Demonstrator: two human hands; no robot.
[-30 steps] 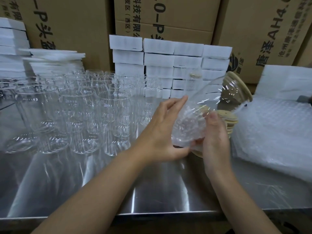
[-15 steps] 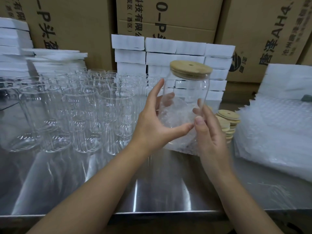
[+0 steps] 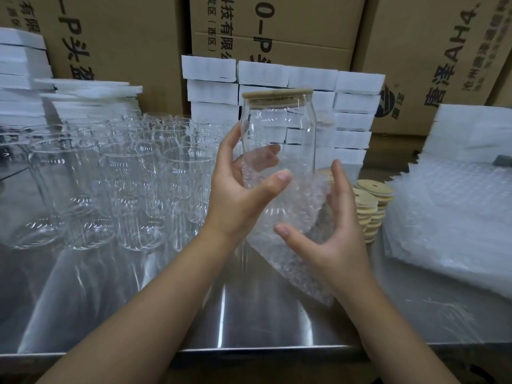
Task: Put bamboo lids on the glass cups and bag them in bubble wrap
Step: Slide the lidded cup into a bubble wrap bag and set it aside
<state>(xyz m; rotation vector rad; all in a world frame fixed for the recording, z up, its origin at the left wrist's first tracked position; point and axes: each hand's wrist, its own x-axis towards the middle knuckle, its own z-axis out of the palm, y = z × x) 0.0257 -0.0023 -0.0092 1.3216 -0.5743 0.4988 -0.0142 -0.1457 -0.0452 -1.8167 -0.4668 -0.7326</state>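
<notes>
We're holding the glass cup (image 3: 279, 134), bamboo lid (image 3: 277, 96) on, upright above the surface (image 3: 249, 314), left grip (image 3: 238, 195) curled round its middle, right grip (image 3: 332, 239) half-closed just below, cupping the bubble wrap bag (image 3: 291, 261) round its base.

Bare left grip (image 3: 240, 198), right grip (image 3: 336, 234), forearms (image 3: 155, 300)

The fingers of my left hand (image 3: 238, 195) show only as a warped smear behind the glass cup (image 3: 279, 128). The cup's base is lost inside the bubble wrap bag (image 3: 293, 261), which also covers part of my right hand (image 3: 332, 239). Just beyond that hand the stack of bamboo lids (image 3: 374, 200) is half hidden. Further right, the pile of bubble wrap (image 3: 457, 217) runs off the edge.
</notes>
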